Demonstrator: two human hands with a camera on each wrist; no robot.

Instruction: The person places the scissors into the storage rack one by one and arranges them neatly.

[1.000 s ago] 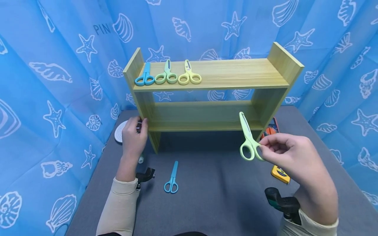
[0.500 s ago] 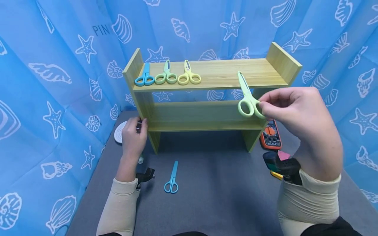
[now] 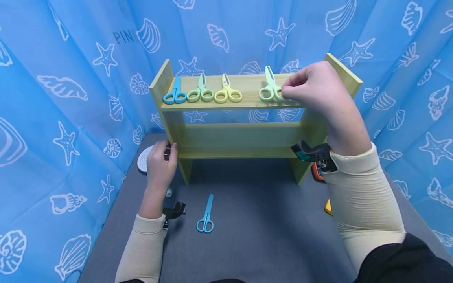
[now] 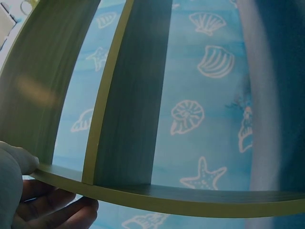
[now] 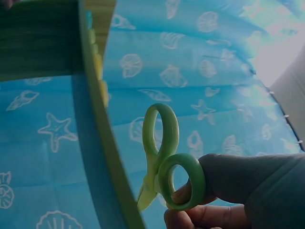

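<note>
My right hand (image 3: 313,86) pinches a pair of light green scissors (image 3: 271,87) by one finger loop, over the right part of the top board of a wooden shelf (image 3: 247,153). Their blades point away from me. In the right wrist view, the thumb and fingers hold the loop of the scissors (image 5: 167,129) beside the board's edge. My left hand (image 3: 161,161) grips the shelf's left side panel. The left wrist view has the thumb (image 4: 21,160) on one face and fingertips on the other. Blue scissors (image 3: 174,94), green scissors (image 3: 200,92) and yellow scissors (image 3: 228,93) lie in a row on the top board.
Another pair of blue scissors (image 3: 205,218) lies on the grey table (image 3: 247,243) in front. A white round object (image 3: 142,159) sits behind my left hand. A red multimeter (image 3: 317,173) and a yellow object (image 3: 328,207) are partly hidden by my right arm. A blue curtain hangs behind.
My right hand has carried the light green scissors up and to the left, from in front of the shelf to over its top board. The left hand has stayed on the side panel.
</note>
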